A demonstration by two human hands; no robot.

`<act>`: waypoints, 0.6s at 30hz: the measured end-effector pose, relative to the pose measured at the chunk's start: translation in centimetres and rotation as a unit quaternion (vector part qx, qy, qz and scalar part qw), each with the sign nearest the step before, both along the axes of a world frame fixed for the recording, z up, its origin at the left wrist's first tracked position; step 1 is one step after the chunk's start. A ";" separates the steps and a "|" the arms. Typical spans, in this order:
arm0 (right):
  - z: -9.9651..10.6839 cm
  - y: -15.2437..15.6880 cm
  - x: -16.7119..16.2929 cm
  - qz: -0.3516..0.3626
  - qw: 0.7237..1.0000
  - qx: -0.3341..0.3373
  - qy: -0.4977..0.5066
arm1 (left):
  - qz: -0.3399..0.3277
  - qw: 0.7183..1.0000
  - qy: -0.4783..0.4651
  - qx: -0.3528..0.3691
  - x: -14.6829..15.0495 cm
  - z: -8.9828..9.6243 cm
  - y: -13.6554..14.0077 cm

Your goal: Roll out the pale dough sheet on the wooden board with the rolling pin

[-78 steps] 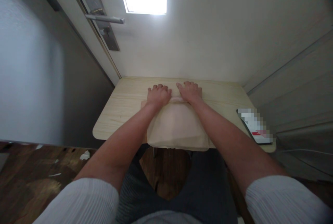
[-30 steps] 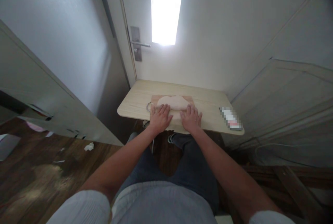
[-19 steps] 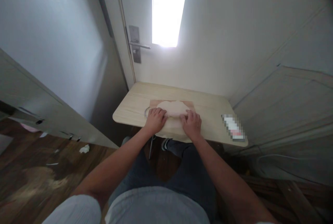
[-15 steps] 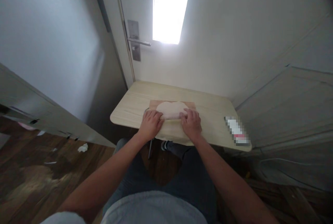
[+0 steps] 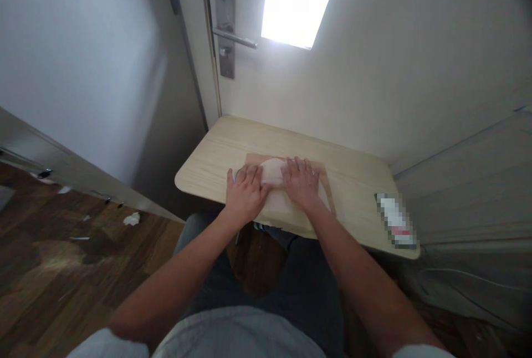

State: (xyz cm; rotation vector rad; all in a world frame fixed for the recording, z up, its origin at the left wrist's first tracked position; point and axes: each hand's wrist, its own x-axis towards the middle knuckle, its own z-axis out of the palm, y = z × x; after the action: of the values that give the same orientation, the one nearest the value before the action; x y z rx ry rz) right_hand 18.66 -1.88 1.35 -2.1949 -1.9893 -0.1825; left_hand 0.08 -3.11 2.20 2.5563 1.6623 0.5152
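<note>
On the light wooden table [image 5: 224, 142] lies a thin tan sheet [image 5: 255, 159] with a pale, round-edged flat piece [image 5: 272, 171] on top. My left hand [image 5: 246, 194] lies palm down at the left side of the pale piece, fingers spread. My right hand [image 5: 302, 182] rests flat across its right part, fingers stretched towards the far edge. A thin pale layer [image 5: 282, 203] reaches towards the table's near edge. What the pale piece is made of I cannot tell, and my hands cover much of it.
A blurred-out phone-like object [image 5: 397, 220] lies at the table's right end. Behind the table stands a white door with a metal handle [image 5: 235, 37] and a bright window. White scraps [image 5: 132, 219] lie on the wooden floor at left.
My right hand has moved forward and flattened over the pale piece. My left hand's fingers have spread. The tan sheet shows more on the right, and the camera view has shifted.
</note>
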 end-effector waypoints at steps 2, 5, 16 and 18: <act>-0.1 0.8 0.0 -0.008 1.000 0.006 0.001 | 0.005 1.000 0.005 0.001 0.2 -0.2 0.7; -0.3 2.1 0.0 -0.017 1.000 0.009 0.011 | 0.005 1.000 0.009 -0.003 0.2 -0.5 1.9; 0.2 6.2 0.2 -0.018 0.998 -0.041 0.038 | 0.005 0.999 0.034 -0.029 0.3 0.0 5.8; 0.5 7.3 0.3 -0.022 0.996 -0.062 0.056 | 0.002 0.998 0.040 -0.039 0.3 0.0 7.0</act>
State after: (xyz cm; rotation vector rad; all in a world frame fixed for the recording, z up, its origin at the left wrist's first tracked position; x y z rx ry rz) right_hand 18.96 5.42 1.86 -2.2706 -1.9420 0.0586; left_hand 0.39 3.87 2.19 2.5506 1.6763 0.3459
